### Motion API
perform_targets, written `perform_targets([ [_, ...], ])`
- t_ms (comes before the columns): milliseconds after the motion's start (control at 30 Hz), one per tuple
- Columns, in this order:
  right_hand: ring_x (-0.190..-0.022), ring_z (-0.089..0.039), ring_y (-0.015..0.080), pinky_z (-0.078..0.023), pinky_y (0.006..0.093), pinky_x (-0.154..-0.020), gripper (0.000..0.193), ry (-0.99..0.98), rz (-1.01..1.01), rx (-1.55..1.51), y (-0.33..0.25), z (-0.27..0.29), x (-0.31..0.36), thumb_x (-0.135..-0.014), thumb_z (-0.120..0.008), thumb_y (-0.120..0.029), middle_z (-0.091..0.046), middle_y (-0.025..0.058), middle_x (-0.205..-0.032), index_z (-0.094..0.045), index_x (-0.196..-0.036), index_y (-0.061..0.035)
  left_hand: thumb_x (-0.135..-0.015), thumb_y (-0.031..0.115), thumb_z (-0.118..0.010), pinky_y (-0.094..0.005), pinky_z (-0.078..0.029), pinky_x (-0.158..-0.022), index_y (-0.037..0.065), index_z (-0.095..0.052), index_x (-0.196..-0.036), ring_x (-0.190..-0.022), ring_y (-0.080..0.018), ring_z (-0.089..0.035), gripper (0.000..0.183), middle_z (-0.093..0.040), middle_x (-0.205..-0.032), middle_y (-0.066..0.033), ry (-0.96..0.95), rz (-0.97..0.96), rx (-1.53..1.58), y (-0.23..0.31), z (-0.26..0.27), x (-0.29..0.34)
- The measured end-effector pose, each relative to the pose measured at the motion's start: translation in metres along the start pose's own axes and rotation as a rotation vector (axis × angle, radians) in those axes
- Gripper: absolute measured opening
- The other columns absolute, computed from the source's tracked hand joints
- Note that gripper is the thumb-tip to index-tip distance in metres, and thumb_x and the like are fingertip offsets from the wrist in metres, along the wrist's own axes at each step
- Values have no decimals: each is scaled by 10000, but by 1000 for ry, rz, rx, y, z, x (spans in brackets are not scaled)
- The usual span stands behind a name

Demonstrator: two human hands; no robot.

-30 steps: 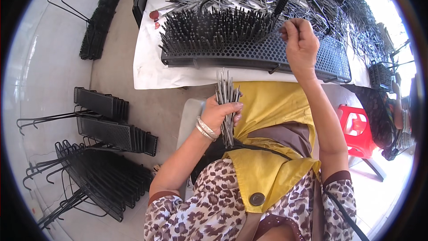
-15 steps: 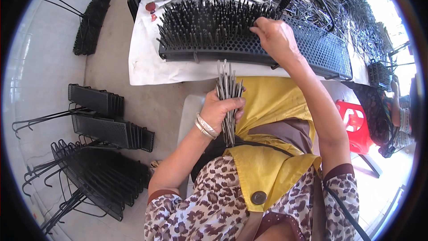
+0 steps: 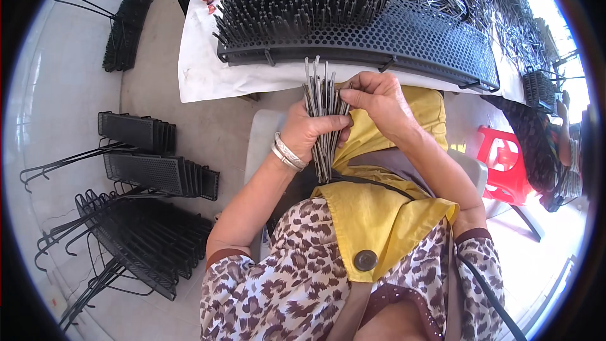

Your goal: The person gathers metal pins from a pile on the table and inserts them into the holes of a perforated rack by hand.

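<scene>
My left hand (image 3: 306, 131), with bangles at its wrist, is wrapped around an upright bundle of thin grey metal strips (image 3: 324, 101). Thumb and index finger of my right hand (image 3: 380, 102) pinch at the bundle's upper right side, on the end of a strip. Just beyond both hands lies a long black perforated rack (image 3: 429, 44) on the table. Many dark strips (image 3: 284, 16) stand upright in the holes of its left and middle part; bare holes show toward the right.
A heap of loose strips (image 3: 499, 25) covers the table's far side. The white table cover (image 3: 199, 69) hangs at the front edge. Black racks with hooked rods (image 3: 142, 237) stand on the floor at left. A red stool (image 3: 505, 167) and another person's arm (image 3: 564, 129) are at right.
My right hand has come back from the rack to the bundle in my left hand and now pinches a strip there. The view has shifted slightly, with the rack higher in the picture.
</scene>
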State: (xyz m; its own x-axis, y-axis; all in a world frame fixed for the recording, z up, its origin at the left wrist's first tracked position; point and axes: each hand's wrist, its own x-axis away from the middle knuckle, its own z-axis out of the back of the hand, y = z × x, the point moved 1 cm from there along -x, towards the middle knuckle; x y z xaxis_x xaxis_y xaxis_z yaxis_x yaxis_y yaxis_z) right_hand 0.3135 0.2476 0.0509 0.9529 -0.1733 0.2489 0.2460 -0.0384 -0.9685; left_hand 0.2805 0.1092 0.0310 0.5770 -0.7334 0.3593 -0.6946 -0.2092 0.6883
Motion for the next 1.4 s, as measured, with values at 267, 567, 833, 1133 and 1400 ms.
perform_targets([
  [267, -595, -525, 102, -443, 217, -571, 98, 139, 1, -1, -7, 22, -8, -789, -508, -71, -589, 73, -706, -533, -762, 20, -694, 24, -606, -252, -448, -420, 11, -515, -831, -516, -161, -553, 164, -564, -667, -97, 23, 90, 39, -1, 0, -3],
  [567, -670, -570, 153, -462, 233, -617, 78, -80, 50, -95, -4, 31, -10, -746, -561, -35, -589, 109, -734, -528, -778, 28, -685, 46, -626, -233, -415, -407, 5, -514, -786, -473, -146, -515, 156, -547, -627, -86, -10, 72, 59, -3, 9, -4],
  [833, -609, -583, 196, -506, 279, -567, 89, 136, 72, -326, -22, 45, -13, -752, -530, -12, -578, 143, -714, -516, -785, 69, -686, 33, -600, -274, -403, -421, 5, -482, -826, -480, -168, -490, 185, -513, -651, -111, -46, 64, 91, -6, 12, 1],
  [1133, -584, -561, 116, -467, 206, -530, 98, 513, 501, -141, -35, 44, -50, -737, -579, -20, -581, 77, -680, -544, -786, 58, -690, -4, -570, -294, -386, -417, 13, -464, -805, -490, -178, -484, 157, -510, -660, -119, 131, -22, 241, -8, 16, -5],
  [1400, -482, -437, 28, -360, 176, -448, 74, 610, 650, 143, -24, 22, -72, -724, -607, -44, -523, -1, -555, -545, -729, -3, -701, -1, -567, -295, -387, -418, 5, -487, -802, -502, -184, -492, 129, -523, -669, -124, 172, -19, 275, -7, 16, -5],
])
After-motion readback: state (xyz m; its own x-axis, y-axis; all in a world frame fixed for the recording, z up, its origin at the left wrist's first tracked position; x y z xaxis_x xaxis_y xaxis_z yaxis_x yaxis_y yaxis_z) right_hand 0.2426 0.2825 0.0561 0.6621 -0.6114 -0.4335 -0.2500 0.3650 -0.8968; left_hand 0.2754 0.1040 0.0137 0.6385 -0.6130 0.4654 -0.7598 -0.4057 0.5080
